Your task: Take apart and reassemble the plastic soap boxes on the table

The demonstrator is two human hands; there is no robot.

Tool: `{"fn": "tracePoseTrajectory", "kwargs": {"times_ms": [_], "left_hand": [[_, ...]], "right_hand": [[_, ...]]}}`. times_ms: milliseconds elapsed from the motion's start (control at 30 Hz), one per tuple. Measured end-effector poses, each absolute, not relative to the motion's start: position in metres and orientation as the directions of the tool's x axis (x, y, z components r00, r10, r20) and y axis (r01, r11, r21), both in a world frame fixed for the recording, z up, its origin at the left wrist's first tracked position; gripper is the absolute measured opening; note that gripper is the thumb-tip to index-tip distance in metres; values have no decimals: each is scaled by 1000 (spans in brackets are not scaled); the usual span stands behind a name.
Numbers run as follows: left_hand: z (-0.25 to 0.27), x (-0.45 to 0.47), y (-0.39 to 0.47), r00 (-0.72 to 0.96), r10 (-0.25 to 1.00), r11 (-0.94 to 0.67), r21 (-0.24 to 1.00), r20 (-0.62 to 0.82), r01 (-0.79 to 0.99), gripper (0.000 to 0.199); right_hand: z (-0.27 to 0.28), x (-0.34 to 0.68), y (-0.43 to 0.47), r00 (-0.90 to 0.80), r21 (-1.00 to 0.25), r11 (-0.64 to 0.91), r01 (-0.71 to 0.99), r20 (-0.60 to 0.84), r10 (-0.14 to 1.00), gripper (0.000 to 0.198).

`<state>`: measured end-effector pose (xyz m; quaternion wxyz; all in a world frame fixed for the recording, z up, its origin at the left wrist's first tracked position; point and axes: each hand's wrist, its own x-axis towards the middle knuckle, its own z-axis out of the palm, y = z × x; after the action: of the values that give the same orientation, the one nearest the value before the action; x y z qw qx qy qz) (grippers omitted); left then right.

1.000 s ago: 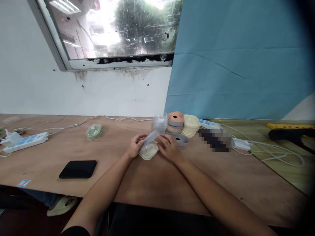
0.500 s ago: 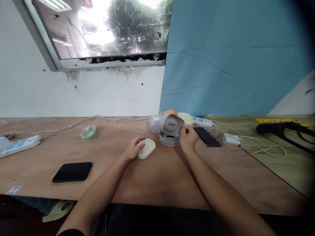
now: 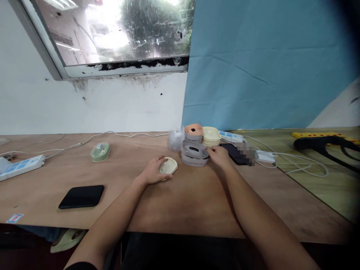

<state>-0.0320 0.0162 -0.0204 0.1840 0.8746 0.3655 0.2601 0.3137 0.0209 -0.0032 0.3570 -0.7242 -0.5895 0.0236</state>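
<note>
My left hand (image 3: 153, 171) is curved around a small cream-coloured shallow dish (image 3: 169, 165) lying on the table, its thumb on the near rim and its fingers on the far side. To the right, my right hand (image 3: 221, 155) is closed at the right edge of a grey plastic tray (image 3: 194, 148) with a dark oval slot. That tray sits slightly tilted on another grey piece (image 3: 194, 161). Just behind are an orange tray (image 3: 194, 129) on grey ones, a stack of pale yellow shallow dishes (image 3: 210, 134) and a stack of clear plastic cups (image 3: 176, 139).
A round green case (image 3: 100, 152) and a black phone (image 3: 81, 196) lie on the left. White power strips (image 3: 24, 167) and cables run along the back. A dark flat device (image 3: 234, 153) and a white adapter (image 3: 264, 157) lie right of my right hand.
The grey tray, held tilted up before, has come down onto the grey piece with my right hand at its edge. My left hand has moved further around the cream dish.
</note>
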Motion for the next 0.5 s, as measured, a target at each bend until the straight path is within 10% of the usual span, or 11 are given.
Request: {"fn": "tracePoseTrajectory", "kwargs": {"times_ms": [333,500], "left_hand": [[-21,-30,15,600,739,-662,497,306,561,78],[-24,-28,19,332,832,-550,743,445,383,69]], "right_hand": [[1,308,14,444,-565,-15,825,633,634,43],[5,258,-3,158,-367,276,888,808,567,36]]}}
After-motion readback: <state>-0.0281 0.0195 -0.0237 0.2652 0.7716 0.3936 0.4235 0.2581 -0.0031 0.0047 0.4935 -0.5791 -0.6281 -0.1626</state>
